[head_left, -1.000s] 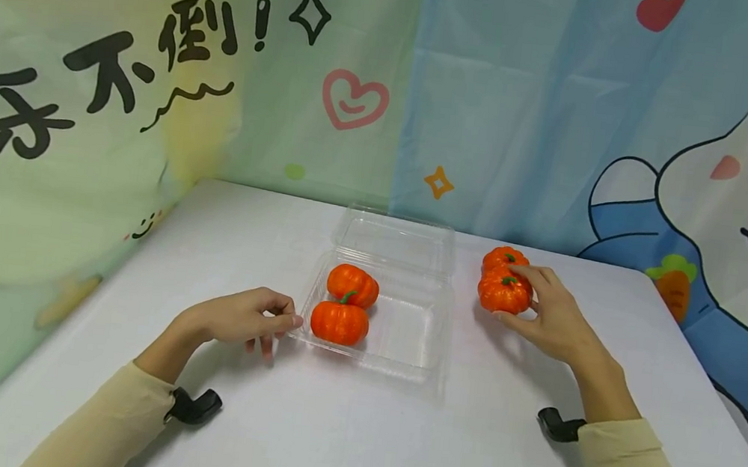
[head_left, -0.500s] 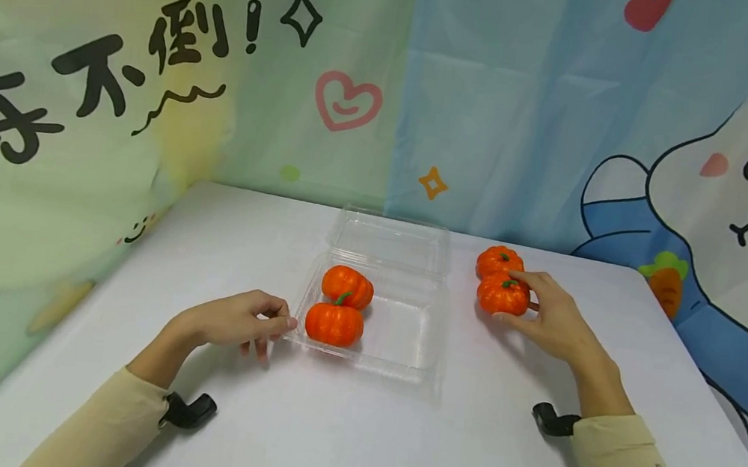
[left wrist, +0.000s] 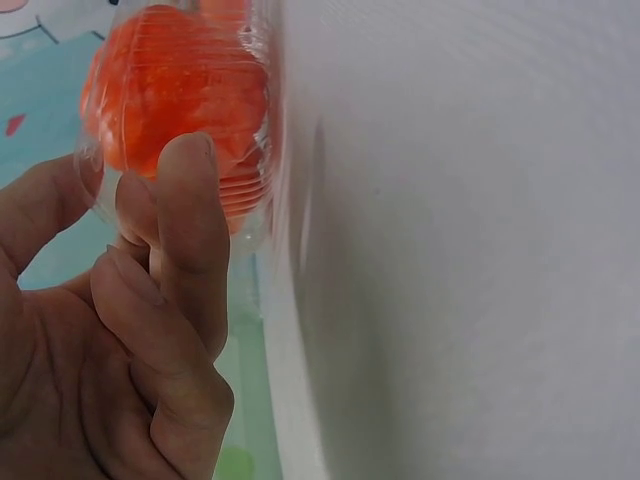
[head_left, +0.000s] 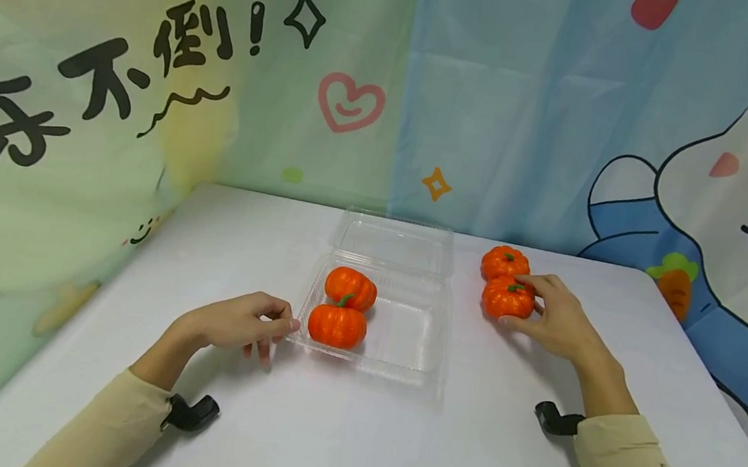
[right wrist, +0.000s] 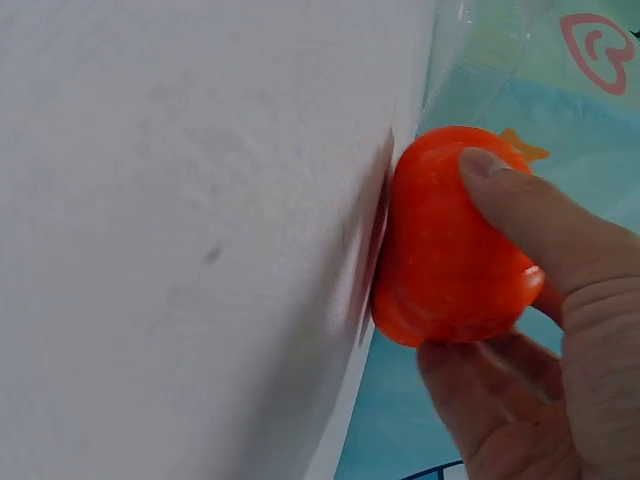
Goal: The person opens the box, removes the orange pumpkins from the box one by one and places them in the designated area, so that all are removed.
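Observation:
My left hand (head_left: 237,319) pinches the near left corner of a clear plastic clamshell box (head_left: 405,330), which lies with its lid (head_left: 394,239) folded back. Inside the box's left half are two small orange toy pumpkins, a rear one (head_left: 351,288) and a front one (head_left: 337,327) with a green stem. To the right of the box, my right hand (head_left: 561,323) grips a third pumpkin (head_left: 507,298) by its side, thumb in front. In the right wrist view this pumpkin (right wrist: 455,240) is close against the table. Another pumpkin (head_left: 505,263) stands right behind it.
A white cloth (head_left: 354,442) covers the table. Behind its far edge hangs a printed curtain (head_left: 494,110) with a cartoon animal. Black wrist camera mounts (head_left: 193,413) show below both hands.
The gripped pumpkin has shifted slightly right and nearer, showing more of the pumpkin behind it. The left hand keeps its hold on the box corner.

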Tool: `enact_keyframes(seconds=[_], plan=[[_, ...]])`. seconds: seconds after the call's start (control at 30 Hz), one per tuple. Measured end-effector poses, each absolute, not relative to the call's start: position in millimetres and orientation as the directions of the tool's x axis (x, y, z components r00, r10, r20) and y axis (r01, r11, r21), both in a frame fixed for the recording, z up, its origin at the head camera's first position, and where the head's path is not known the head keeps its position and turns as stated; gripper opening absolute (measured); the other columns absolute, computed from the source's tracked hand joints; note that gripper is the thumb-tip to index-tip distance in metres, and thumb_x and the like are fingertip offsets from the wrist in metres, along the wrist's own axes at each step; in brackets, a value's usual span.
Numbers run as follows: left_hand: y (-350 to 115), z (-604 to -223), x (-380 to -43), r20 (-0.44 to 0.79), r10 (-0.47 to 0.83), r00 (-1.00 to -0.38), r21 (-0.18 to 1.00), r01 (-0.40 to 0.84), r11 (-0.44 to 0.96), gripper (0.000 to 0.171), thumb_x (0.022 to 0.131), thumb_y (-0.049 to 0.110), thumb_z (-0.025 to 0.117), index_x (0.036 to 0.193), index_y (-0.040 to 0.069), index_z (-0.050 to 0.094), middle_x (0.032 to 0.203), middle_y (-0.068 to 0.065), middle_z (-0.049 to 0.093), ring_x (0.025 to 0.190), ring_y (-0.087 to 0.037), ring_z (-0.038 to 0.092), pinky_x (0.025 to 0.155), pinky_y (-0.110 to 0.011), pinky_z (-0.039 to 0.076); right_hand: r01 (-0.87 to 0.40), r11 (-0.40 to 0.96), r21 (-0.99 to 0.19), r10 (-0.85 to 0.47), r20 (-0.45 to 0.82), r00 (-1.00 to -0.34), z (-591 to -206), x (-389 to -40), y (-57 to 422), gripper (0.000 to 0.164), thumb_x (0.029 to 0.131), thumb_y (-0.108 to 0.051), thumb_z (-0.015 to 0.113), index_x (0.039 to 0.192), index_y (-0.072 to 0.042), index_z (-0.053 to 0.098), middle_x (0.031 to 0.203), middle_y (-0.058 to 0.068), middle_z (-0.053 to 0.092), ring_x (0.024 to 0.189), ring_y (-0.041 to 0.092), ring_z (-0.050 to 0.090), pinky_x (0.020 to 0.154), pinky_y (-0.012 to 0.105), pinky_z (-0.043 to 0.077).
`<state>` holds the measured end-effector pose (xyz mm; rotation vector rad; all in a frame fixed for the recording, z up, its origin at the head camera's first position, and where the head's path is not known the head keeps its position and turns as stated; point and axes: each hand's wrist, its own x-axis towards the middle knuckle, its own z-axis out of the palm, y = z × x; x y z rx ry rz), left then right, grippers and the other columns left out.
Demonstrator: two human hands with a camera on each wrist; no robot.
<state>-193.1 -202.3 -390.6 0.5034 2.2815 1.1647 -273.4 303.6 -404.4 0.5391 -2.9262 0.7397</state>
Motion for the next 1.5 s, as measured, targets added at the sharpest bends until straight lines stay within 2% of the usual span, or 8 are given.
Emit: enact_keyframes(seconds=[0.27,0.63,0.97,1.27,1.5], plan=[[-202.8,-390.1,-193.3,-0.273,0.544,-0.794,0.827,0.095,0.554,0.037,0.105,0.036,0.058,0.093,0.001,0.062,0.089,-0.014,0.065,0.07,-0.027,0.074,0.058,-0.035,0.054,-0.3,0.823,-0.483,-0.29,0.098,-0.952,-403.4,-273.1,303.3,0.081,0.087,-0.032,0.084,0.147,0.004,0.044,0.139,0.028,0.044,0.127,0.05,0.049,0.103,0.064,0.046],[-201.7,-387.6,-191.4,-0.278,0.544,-0.792,0.825,0.093,0.557,0.037,0.105,0.035,0.058,0.092,0.0,0.061,0.089,-0.016,0.065,0.07,-0.029,0.072,0.057,-0.036,0.053,-0.221,0.837,-0.501,-0.25,0.009,-0.968,-406.3,-274.5,304.9,0.095,0.087,-0.038,0.083,0.155,0.003,0.03,0.152,0.032,0.035,0.13,0.052,0.047,0.103,0.063,0.047],[-202.2,-389.2,-192.8,-0.277,0.549,-0.789,0.83,0.091,0.551,0.037,0.105,0.036,0.059,0.091,0.001,0.062,0.089,-0.016,0.065,0.069,-0.028,0.072,0.056,-0.035,0.052,-0.208,0.852,-0.481,-0.247,-0.018,-0.969,-401.1,-273.4,302.9,0.106,0.085,-0.052,0.081,0.158,0.0,0.026,0.155,0.031,0.031,0.134,0.051,0.042,0.104,0.065,0.045],[-205.7,-389.1,-191.7,-0.276,0.557,-0.784,0.82,0.109,0.561,0.037,0.105,0.035,0.058,0.092,0.001,0.062,0.087,-0.015,0.066,0.07,-0.028,0.072,0.058,-0.035,0.054,-0.252,0.86,-0.444,-0.273,0.016,-0.962,-393.1,-271.3,294.1,0.099,0.086,-0.05,0.081,0.156,-0.001,0.032,0.156,0.029,0.032,0.141,0.05,0.034,0.109,0.072,0.033],[-203.2,-391.3,-195.2,-0.277,0.569,-0.774,0.822,0.115,0.557,0.037,0.106,0.036,0.057,0.092,0.002,0.062,0.085,-0.014,0.067,0.07,-0.028,0.072,0.058,-0.036,0.054,-0.287,0.865,-0.411,-0.302,0.029,-0.953,-376.1,-270.0,292.0,0.093,0.089,-0.047,0.079,0.156,-0.002,0.034,0.156,0.027,0.033,0.142,0.05,0.035,0.111,0.072,0.032]])
